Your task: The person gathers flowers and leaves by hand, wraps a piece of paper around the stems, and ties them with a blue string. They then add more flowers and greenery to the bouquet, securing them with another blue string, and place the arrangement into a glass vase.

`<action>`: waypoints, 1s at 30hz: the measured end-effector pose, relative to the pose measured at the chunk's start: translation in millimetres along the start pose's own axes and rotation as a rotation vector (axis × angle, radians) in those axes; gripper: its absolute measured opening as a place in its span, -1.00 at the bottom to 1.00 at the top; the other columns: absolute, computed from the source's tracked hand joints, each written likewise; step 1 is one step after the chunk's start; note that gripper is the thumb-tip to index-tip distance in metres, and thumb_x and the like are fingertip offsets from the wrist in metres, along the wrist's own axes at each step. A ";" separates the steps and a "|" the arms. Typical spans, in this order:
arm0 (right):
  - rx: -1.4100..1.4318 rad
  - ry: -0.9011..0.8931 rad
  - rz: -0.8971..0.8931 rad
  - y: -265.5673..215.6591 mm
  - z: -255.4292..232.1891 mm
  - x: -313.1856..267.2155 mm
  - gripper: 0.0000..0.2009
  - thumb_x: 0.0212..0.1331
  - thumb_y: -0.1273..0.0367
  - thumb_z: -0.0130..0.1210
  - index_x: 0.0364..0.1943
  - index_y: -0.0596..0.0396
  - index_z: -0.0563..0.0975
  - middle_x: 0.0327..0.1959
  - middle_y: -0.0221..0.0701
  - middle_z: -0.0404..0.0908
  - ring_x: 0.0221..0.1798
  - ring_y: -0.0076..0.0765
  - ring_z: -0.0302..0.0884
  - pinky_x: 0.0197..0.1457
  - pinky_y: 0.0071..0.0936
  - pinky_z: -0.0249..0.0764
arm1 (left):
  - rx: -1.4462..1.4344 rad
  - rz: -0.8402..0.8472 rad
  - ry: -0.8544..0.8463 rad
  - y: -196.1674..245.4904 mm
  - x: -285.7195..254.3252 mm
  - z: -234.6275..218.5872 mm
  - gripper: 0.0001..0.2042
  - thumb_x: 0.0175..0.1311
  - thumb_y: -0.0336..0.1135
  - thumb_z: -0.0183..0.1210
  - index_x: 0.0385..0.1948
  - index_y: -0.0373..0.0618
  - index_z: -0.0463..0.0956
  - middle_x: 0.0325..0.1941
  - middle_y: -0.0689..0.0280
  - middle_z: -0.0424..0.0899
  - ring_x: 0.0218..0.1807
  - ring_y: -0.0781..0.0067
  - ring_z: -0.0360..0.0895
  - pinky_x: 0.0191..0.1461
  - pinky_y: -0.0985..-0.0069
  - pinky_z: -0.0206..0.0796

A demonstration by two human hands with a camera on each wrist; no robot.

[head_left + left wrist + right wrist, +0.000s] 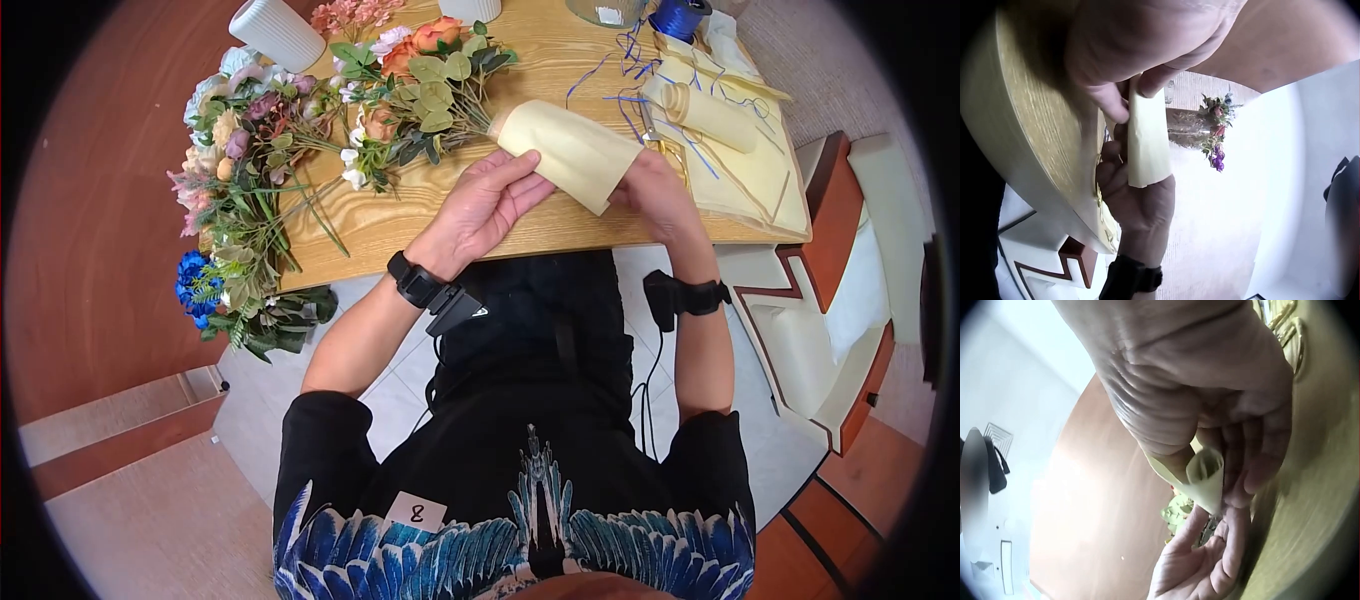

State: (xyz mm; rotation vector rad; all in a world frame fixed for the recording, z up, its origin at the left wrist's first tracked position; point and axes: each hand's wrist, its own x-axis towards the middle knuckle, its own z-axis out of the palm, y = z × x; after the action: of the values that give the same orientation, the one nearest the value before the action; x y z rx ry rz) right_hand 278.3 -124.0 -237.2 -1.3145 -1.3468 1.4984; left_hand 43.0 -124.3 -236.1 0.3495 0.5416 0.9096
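Note:
A sheet of pale yellow wrapping paper (570, 150), rolled into a tube, is held between both hands over the table's near edge. My left hand (485, 205) pinches its left end, thumb on top and fingers beneath. At the other end my right hand (660, 195) grips the paper; the right wrist view shows its thumb at the curled opening of the roll (1210, 490). Part of the right hand is hidden behind the paper in the head view. Green stems of an orange-flowered bunch (435, 90) reach up to the paper's left end.
Mixed artificial flowers (235, 140) line the table's left side, with blue blooms (198, 285) at the corner. A white ribbed vase (278, 35) lies behind. On the right are another paper roll (715, 118), gold-handled scissors (682, 160), a blue ribbon spool (682, 15) and loose blue ribbon.

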 end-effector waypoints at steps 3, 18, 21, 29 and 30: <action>0.753 -0.098 0.099 -2.8 -15.1 -10.1 -0.54 0.32 0.17 0.09 0.15 0.24 0.47 0.03 -0.15 0.62 0.01 -0.23 0.63 0.07 -0.26 0.54 | 0.060 0.036 0.044 -1.9 -0.5 2.9 -0.88 0.41 -0.47 0.08 -0.16 -0.34 0.46 0.03 0.08 0.60 0.12 0.28 0.59 0.30 0.39 0.46; 0.491 0.453 -0.191 11.3 21.0 16.7 -0.59 0.25 0.49 0.15 0.15 0.19 0.32 -0.12 -0.26 0.63 -0.12 -0.44 0.64 -0.12 -0.55 0.60 | -0.163 -0.022 -0.035 7.5 -5.2 1.7 -0.81 0.39 -0.52 0.07 -0.03 -0.34 0.43 0.08 0.07 0.56 0.17 0.21 0.55 0.30 0.31 0.47; 0.089 0.469 -0.327 20.9 28.1 18.7 -0.60 0.26 0.51 0.12 0.17 0.08 0.33 -0.22 -0.33 0.61 -0.33 -0.65 0.54 -0.36 -0.67 0.44 | -0.233 -0.048 -0.012 9.6 -3.7 3.3 -0.80 0.38 -0.49 0.10 -0.02 -0.30 0.43 0.05 0.11 0.58 0.16 0.27 0.57 0.30 0.38 0.46; -0.063 0.299 -0.167 2.4 33.1 5.4 -0.81 0.33 0.46 -0.02 -0.10 0.23 0.56 -0.41 -0.43 0.58 -0.56 -0.69 0.48 -0.48 -0.64 0.42 | -0.245 0.045 -0.038 31.4 3.4 21.6 -0.82 0.36 -0.52 0.12 -0.06 -0.34 0.44 0.02 0.12 0.58 0.10 0.30 0.59 0.25 0.41 0.53; 0.068 0.280 -0.133 0.1 35.9 1.0 -0.80 0.35 0.45 -0.06 -0.13 0.24 0.59 -0.40 -0.44 0.58 -0.53 -0.67 0.50 -0.46 -0.63 0.44 | -0.258 0.059 -0.026 33.0 6.0 22.7 -0.81 0.34 -0.52 0.14 -0.07 -0.34 0.45 0.01 0.11 0.58 0.06 0.30 0.61 0.21 0.42 0.56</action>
State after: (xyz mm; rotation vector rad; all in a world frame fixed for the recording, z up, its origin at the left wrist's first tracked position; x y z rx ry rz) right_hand 243.3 -131.7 -239.8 -1.3097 -1.1687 1.2100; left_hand 37.8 -101.8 -202.8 0.1442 0.3859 1.0171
